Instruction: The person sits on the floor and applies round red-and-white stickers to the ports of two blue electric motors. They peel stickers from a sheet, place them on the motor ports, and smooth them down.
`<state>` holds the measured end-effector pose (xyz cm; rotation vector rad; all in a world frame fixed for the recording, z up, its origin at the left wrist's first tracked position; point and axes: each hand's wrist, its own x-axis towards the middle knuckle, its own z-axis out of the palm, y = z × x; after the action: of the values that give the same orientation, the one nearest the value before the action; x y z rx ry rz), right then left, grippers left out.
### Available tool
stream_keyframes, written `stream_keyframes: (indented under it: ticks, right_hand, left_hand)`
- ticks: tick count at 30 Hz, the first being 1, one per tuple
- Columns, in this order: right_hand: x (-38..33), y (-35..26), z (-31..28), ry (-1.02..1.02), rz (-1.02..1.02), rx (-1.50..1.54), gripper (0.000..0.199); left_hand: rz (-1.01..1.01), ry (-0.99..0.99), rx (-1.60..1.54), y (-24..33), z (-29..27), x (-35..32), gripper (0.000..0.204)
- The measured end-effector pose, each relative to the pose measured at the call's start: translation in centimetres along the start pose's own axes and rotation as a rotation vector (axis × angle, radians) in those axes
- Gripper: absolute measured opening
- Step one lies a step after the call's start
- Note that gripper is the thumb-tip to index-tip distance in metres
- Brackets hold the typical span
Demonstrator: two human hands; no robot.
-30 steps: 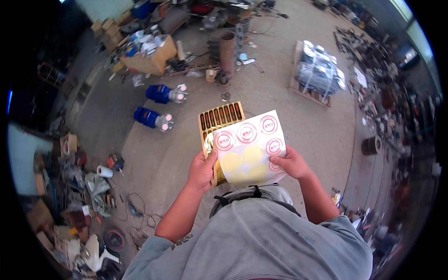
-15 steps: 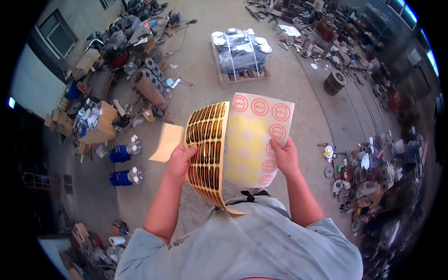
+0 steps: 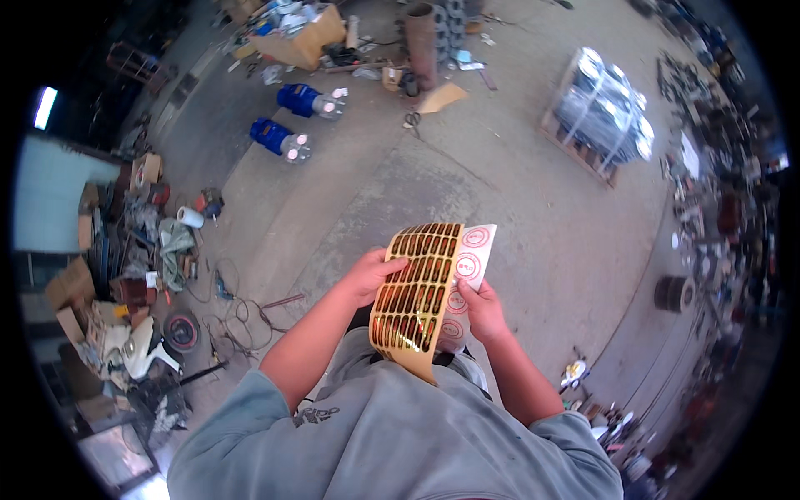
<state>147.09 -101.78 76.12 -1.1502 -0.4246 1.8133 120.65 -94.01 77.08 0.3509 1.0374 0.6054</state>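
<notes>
In my left hand (image 3: 367, 276) is a gold sticker sheet (image 3: 417, 287) with rows of small, dark, elongated labels, gripped at its left edge with the thumb on top. The sheet curves, and its lower end hangs close to my shirt. My right hand (image 3: 484, 312) pinches a white sticker sheet (image 3: 476, 239) with round red-printed stickers along its right side. Gold covers most of the white sheet, leaving only a right-hand strip and the upper corner visible. Both sheets are held in front of my waist, above the floor.
Two blue machines with silvery ends (image 3: 268, 136) stand on the concrete floor ahead left. A plastic-wrapped pallet load (image 3: 602, 108) is at the far right. Cables (image 3: 242, 325) and a dark wheel (image 3: 181, 332) lie at left. Tan cardboard (image 3: 442, 97) rests near an upright rusty pipe (image 3: 421, 50).
My view has turned left, so the pallet load now appears farther right. The two sheets have come together, with the gold one now overlapping the white one and hiding its yellow circles.
</notes>
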Motion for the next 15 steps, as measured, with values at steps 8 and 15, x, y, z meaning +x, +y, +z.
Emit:
stream_keyframes:
  ticks: [8,15]
  right_hand:
    - [18.3,-1.9,13.4,-0.199,0.229,-0.526,0.034]
    - [28.3,-2.4,14.1,0.113,0.245,-0.410,0.033]
  left_hand:
    - [0.275,0.267,-0.185,9.6,-18.6,0.2,0.026]
    - [0.514,0.662,0.114,20.9,-32.0,-0.4,0.026]
